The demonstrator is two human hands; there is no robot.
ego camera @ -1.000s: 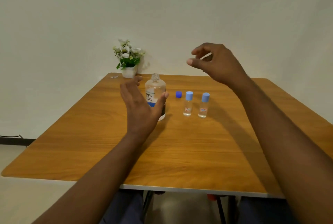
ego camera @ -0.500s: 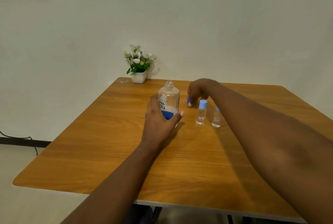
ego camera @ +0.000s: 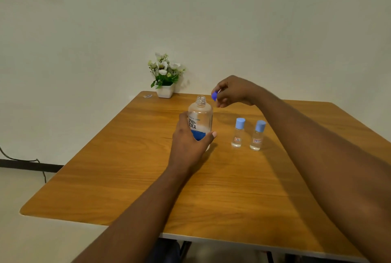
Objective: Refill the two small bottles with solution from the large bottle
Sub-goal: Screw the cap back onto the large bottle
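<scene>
The large clear bottle (ego camera: 200, 117) with a blue and white label stands upright on the wooden table (ego camera: 127, 173), its neck uncapped. My left hand (ego camera: 188, 144) is wrapped around its lower body. My right hand (ego camera: 232, 91) pinches a dark blue cap (ego camera: 214, 95) in its fingertips, just right of the bottle's neck and slightly above it. Two small clear bottles stand side by side to the right, both with light blue caps on: the left small bottle (ego camera: 238, 133) and the right small bottle (ego camera: 257, 135), close under my right forearm.
A white pot of artificial flowers (ego camera: 164, 76) stands at the table's far edge by the wall. A small clear scrap (ego camera: 147, 96) lies left of it. A black cable (ego camera: 31, 162) runs along the floor at left.
My left hand closed around the large bottle. My right hand dropped to the table, picked up the dark blue cap and lifted it beside the bottle's neck. The camera view shifted.
</scene>
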